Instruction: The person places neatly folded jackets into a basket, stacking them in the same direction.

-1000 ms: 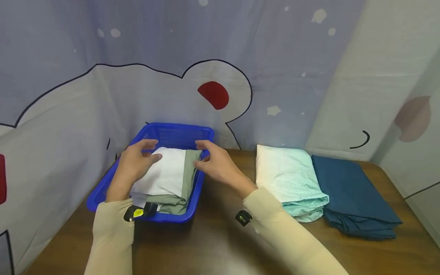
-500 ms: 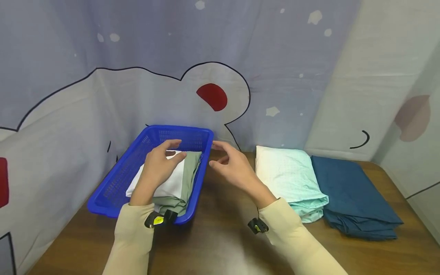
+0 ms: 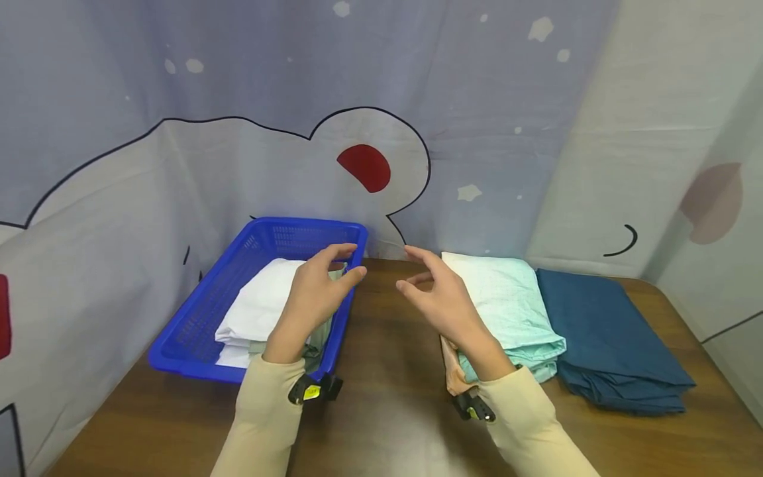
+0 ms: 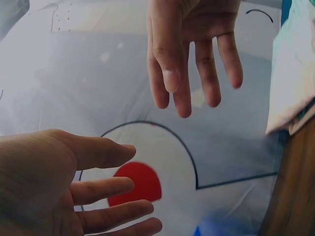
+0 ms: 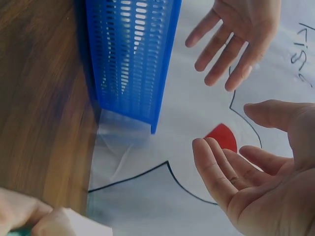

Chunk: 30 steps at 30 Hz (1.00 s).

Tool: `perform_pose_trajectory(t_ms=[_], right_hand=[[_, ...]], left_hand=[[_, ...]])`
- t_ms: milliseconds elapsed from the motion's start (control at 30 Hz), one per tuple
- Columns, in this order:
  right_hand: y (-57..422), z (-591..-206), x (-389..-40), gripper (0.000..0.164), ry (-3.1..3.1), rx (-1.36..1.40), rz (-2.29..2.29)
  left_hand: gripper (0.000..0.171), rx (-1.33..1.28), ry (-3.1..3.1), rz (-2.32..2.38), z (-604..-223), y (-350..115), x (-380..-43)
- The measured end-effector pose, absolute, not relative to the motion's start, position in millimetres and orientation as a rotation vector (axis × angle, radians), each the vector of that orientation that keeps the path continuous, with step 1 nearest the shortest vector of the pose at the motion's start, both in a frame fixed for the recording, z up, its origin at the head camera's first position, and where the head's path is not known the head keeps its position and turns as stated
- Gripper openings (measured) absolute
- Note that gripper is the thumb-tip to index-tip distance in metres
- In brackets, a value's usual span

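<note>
My left hand [image 3: 316, 295] hovers over the right side of the blue plastic basket [image 3: 205, 298], fingers spread and holding nothing. Inside the basket lies a folded white and grey-green cloth [image 3: 262, 301], partly hidden by that hand. My right hand [image 3: 444, 301] faces it from the right, also bare, and overlaps the left edge of a folded pale mint cloth [image 3: 509, 298] in the head view. Both palms turn toward each other with a gap between, as the left wrist view shows with the left hand [image 4: 74, 182] below and the right hand [image 4: 197, 44] above.
A folded dark blue cloth [image 3: 608, 338] lies right of the mint one on the brown wooden table [image 3: 381, 371]. Behind the table hangs a patterned curtain [image 3: 489, 119] with a red spot. The basket's perforated side wall [image 5: 130, 64] shows in the right wrist view.
Both hands have moved right, from either side of the folded white and grey-green cloth in the basket. More of the white cloth's left part now shows; the basket stays in place.
</note>
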State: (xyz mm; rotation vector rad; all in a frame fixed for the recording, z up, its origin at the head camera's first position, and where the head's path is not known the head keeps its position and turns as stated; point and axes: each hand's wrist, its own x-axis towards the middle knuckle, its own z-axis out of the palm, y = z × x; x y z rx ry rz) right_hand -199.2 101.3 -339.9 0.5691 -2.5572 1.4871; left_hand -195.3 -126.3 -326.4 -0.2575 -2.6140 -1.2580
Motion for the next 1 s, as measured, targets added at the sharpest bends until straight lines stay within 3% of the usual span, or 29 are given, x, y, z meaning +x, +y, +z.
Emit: perform_pose_trajectory(t_ms=[467, 1000], right_hand=[[150, -349, -186, 0.060, -2.557, 0.361, 1.532], [214, -348, -184, 0.061, -2.571, 0.278, 1.430]], left_hand=[[0.048, -0.416, -2.554, -1.335, -328, -69, -192], [0.047, -0.411, -2.599, -1.415, -347, -16, -209]])
